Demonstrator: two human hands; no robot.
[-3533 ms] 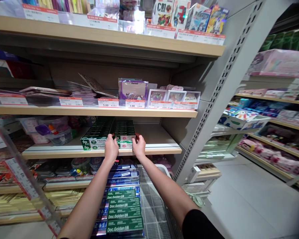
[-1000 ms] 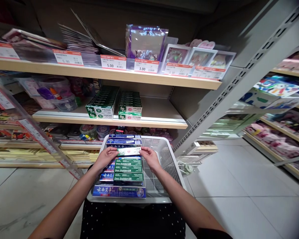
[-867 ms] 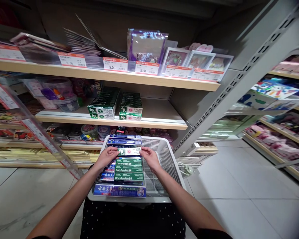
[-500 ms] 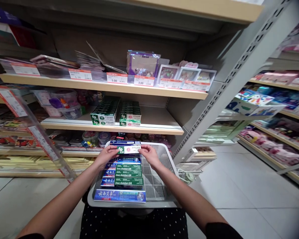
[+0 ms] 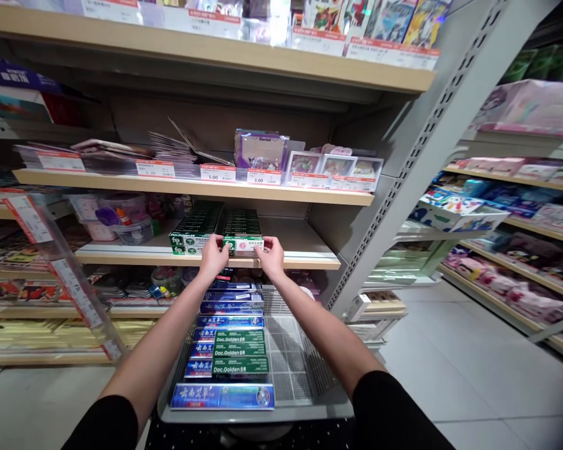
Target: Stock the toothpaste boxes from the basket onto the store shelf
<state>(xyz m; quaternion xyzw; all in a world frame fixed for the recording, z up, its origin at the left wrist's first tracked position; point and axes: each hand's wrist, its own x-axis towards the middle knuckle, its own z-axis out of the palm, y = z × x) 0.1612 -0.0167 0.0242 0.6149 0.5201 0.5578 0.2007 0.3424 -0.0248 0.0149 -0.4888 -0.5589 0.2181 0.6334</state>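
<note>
My left hand [image 5: 214, 256] and my right hand [image 5: 271, 256] each pinch one end of a green and white toothpaste box [image 5: 243, 245], held level at the front of the right-hand stack of green boxes [image 5: 240, 224] on the middle shelf [image 5: 304, 259]. A second stack of green boxes [image 5: 195, 226] stands just to the left. Below my arms sits a white mesh basket [image 5: 300, 375] with green Doc.Golden boxes [image 5: 240, 352] and blue boxes [image 5: 229, 306] lying in it.
Price-tagged shelves above carry packets and small framed items [image 5: 331, 167]. Plastic tubs [image 5: 122, 215] stand left on the middle shelf. A grey perforated upright [image 5: 403, 181] bounds the bay on the right, with another aisle of shelves [image 5: 507, 206] and tiled floor beyond.
Both hands lifted a green and white box out of the basket and carried it up to the front of the right stack on the middle shelf. The view tilted upward.
</note>
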